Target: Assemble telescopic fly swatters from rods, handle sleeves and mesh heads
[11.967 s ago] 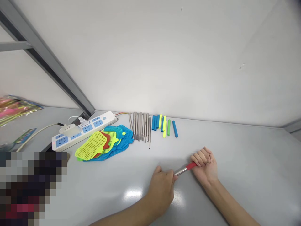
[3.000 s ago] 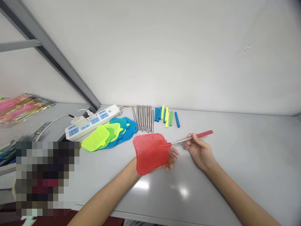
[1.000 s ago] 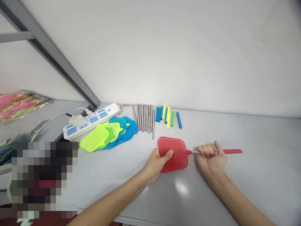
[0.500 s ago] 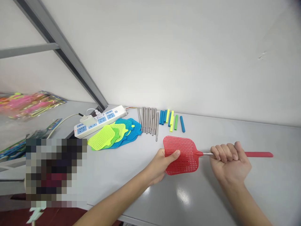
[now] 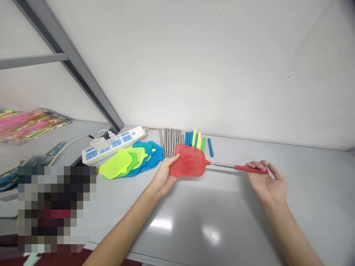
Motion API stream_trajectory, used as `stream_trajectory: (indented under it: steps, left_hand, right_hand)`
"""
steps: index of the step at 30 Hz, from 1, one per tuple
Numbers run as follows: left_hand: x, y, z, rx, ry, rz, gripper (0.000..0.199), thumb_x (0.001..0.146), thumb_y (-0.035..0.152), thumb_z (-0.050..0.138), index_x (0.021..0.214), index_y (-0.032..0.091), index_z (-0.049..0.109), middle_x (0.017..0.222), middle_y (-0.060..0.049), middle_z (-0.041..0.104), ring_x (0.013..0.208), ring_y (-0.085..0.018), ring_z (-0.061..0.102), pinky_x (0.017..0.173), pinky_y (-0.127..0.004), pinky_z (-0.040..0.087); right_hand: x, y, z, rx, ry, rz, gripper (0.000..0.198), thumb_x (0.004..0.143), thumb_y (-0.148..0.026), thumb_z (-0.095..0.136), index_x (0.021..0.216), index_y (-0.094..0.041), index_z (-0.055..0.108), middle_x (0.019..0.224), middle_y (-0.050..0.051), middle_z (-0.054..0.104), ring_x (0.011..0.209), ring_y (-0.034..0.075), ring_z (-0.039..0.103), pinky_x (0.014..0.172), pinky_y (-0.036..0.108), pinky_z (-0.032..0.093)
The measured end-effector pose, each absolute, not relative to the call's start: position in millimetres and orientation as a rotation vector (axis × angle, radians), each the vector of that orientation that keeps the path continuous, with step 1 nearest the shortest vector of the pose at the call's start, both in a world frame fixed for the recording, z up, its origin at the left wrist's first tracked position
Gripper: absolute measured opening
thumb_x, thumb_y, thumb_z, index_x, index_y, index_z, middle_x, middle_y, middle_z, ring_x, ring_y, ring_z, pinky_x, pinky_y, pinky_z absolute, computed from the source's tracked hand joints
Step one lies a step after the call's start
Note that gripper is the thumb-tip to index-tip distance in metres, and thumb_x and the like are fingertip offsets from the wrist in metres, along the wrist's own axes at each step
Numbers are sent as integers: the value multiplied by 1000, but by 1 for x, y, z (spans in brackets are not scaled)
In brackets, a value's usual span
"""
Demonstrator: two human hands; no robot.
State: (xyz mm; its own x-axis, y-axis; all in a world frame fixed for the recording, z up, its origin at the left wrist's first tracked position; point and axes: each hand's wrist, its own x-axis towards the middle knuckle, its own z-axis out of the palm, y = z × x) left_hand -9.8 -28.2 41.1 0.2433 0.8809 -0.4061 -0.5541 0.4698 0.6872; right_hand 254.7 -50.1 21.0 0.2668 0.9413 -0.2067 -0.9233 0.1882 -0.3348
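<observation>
A red fly swatter (image 5: pixel 191 162) is held level above the grey table, its perforated head to the left and its red grip to the right. My left hand (image 5: pixel 164 178) pinches the left edge of the head, thumb on top and fingers behind the mesh. Between head and grip, a thin metal shaft (image 5: pixel 223 165) shows. My right hand (image 5: pixel 267 184) is at the far end of the grip, fingers behind it and thumb near the tip. Behind the head lie several metal rods (image 5: pixel 169 142) and several blue, yellow and green grip tubes (image 5: pixel 203 144), partly covered by the mesh.
Yellow, green and blue swatter heads (image 5: pixel 119 164) lie overlapped on the left. Behind them stands a white power strip (image 5: pixel 113 146) with plugs and a cable. Bagged colourful goods (image 5: pixel 30 123) lie beyond a grey metal frame (image 5: pixel 85 74). A pale wall rises behind the table.
The swatter has shifted left and farther away in view. My right hand has gone from around the metal shaft to the grip's end, its fingers loosened. More of the shaft is exposed.
</observation>
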Motion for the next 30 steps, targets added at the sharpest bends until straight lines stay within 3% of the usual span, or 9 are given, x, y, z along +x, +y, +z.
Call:
stream_trajectory:
  steps: [7,11,15,19,25,30]
  left_hand:
    - [-7,-28,42,350,549,1153,39,83,31,27,89,11,59,84,-9,65,79,-18,60,72,-32,47]
    - [5,-37,42,403,417,1240,46,82,45,24,101,16,55,98,-7,61,95,-22,54,81,-39,42]
    - [3,-42,49,417,507,1115,59,76,59,27,101,14,56,101,-10,60,98,-28,52,83,-44,39]
    - [-7,-39,56,500,651,915,51,78,50,35,103,12,55,102,-11,60,96,-27,54,84,-41,40]
    - [3,-42,43,697,844,946,38,75,41,48,96,11,59,93,-10,64,85,-21,59,77,-32,45]
    - [11,-45,30,702,926,948,39,73,42,50,92,9,60,86,-11,65,77,-21,61,70,-31,47]
  right_hand:
    - [247,-48,10,-326,346,1391,20,70,-2,26,65,-20,24,52,-6,22,42,8,30,47,24,39]
    - [242,-51,8,-278,350,1389,20,69,-3,28,63,-21,20,50,-7,23,41,8,28,46,23,38]
    - [246,-52,6,-306,249,1429,27,69,-3,30,60,-21,12,47,-8,16,38,8,25,42,22,34]
    - [256,-50,7,-310,196,1387,29,69,-4,31,59,-21,10,46,-8,12,35,8,21,38,22,28]
    - [269,-49,11,-389,109,1319,30,68,-9,35,57,-20,9,45,-8,8,35,9,14,36,23,25]
    - [264,-49,4,-440,58,1258,34,68,-11,37,54,-19,7,45,-7,3,36,9,9,34,23,22]
